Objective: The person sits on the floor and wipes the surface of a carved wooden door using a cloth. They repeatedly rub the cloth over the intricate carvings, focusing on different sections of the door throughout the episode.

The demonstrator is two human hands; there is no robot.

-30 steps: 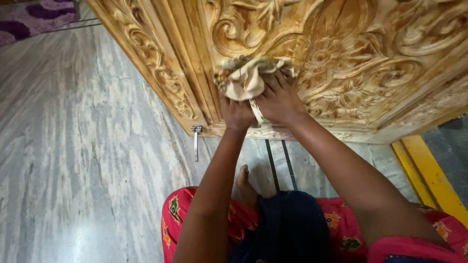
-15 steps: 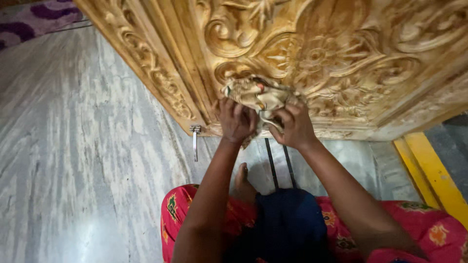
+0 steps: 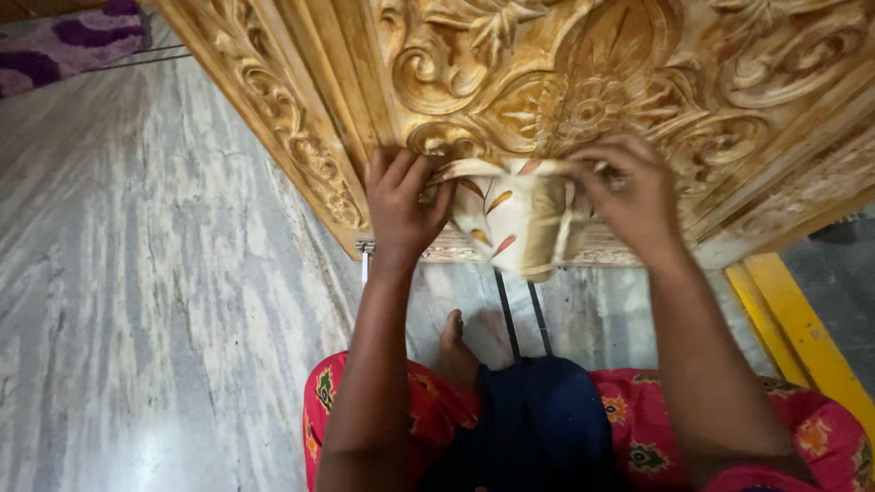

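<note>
Left grip (image 3: 398,196) is closed on one upper edge of a pale printed cloth (image 3: 515,219); right grip (image 3: 629,191) is closed on the opposite upper edge. The cloth hangs between the two grips, stretched fairly flat along its top and sagging below them, held against or just in front of the lower part of a carved wooden door (image 3: 583,82); contact with the carving cannot be confirmed.

Handling assessment: the cloth appears light, soft and limp, with no stiffness of its own. It folds and droops wherever unsupported, so it is judged to need a hold at two separated points to stay spread. Edges and corners are the sound places to take it, as both grips do now. It is not fragile and unlikely to slip from pinched fingers. The deep relief behind the grips could snag loose fabric.

Below the grips: a grey-veined marble floor (image 3: 155,273), a bare foot (image 3: 456,351), and red patterned clothing (image 3: 365,401). A yellow strip (image 3: 793,319) lies below and outward of the right grip.

Change from the earlier frames: the cloth was bunched into a wad under both hands close together; it is now opened out, and the grips have moved apart.
</note>
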